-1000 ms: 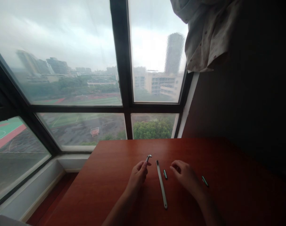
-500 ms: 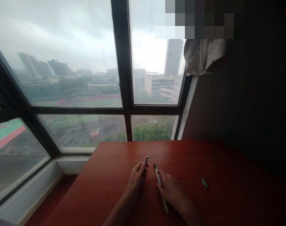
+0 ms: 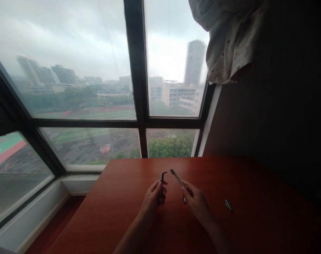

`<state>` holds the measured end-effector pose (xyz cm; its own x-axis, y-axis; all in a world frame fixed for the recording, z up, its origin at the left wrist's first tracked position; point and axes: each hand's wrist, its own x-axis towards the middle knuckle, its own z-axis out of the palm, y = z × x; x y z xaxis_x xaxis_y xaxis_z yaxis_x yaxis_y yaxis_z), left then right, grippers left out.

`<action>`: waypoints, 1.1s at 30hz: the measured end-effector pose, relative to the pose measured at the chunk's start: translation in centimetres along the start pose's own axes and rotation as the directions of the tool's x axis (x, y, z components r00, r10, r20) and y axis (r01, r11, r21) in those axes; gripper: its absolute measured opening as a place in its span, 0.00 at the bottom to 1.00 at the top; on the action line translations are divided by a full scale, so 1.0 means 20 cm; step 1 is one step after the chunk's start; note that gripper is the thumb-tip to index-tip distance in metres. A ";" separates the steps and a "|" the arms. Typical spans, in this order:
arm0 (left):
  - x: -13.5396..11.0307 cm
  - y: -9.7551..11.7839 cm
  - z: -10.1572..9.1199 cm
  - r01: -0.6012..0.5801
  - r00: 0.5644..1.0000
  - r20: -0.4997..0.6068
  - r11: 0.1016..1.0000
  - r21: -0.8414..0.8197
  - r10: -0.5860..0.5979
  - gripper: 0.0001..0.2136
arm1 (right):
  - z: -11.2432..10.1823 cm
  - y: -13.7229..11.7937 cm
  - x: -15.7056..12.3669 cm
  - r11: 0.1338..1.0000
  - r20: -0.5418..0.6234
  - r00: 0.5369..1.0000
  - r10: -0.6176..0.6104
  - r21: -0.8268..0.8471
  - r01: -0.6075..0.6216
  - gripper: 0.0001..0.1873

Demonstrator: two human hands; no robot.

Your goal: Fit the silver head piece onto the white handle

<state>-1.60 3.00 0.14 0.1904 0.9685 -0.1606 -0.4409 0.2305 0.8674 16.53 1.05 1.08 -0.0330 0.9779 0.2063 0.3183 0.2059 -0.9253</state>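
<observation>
My left hand [image 3: 155, 194] is closed around a small dark metal tool with a thin, bent tip [image 3: 162, 175]. The tip sticks up above the fingers and hooks to the right; the rest is mostly hidden in the hand. In my right hand [image 3: 196, 199] a toothbrush [image 3: 177, 177] with a pale handle and dark head is gripped. It tilts up to the left, its head close to the bent tip but apart from it. Just below the right fingers shows a small green piece [image 3: 184, 200], partly hidden; whether it is touched I cannot tell.
Both hands are over a reddish-brown table [image 3: 128, 176]. A slim green object [image 3: 228, 205], like a pen cap, lies to the right. Behind the table are large windows with a dark frame [image 3: 143, 141]; a spotted curtain [image 3: 229, 53] hangs at upper right.
The right hand has lifted the toothbrush up off the table and now holds it by the handle nearer the left hand's tool. The green piece below that hand has come into view.
</observation>
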 end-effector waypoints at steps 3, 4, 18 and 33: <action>-0.01 0.01 0.01 0.010 1.000 -0.001 1.000 -0.013 -0.010 0.20 | -0.01 0.00 0.00 0.999 -0.075 0.997 -0.035 0.013 0.036 0.26; -0.01 0.02 0.01 0.016 1.000 0.004 1.000 -0.015 -0.016 0.20 | -0.01 0.00 0.00 0.999 -0.087 0.995 -0.038 0.018 0.039 0.27; -0.01 0.00 0.01 0.013 0.999 0.035 1.000 -0.027 -0.012 0.19 | 0.00 0.01 0.00 0.988 -0.112 0.982 -0.155 -0.046 0.151 0.18; -0.02 0.01 0.02 -0.077 0.997 -0.005 0.997 0.028 0.077 0.20 | 0.02 0.04 0.01 0.992 -0.120 0.987 -0.111 0.047 0.117 0.21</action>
<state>-1.47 2.56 0.44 0.1512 0.9839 -0.0954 -0.4293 0.1523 0.8902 16.52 1.48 0.21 0.0460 0.9379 0.3440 0.2676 0.3202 -0.9088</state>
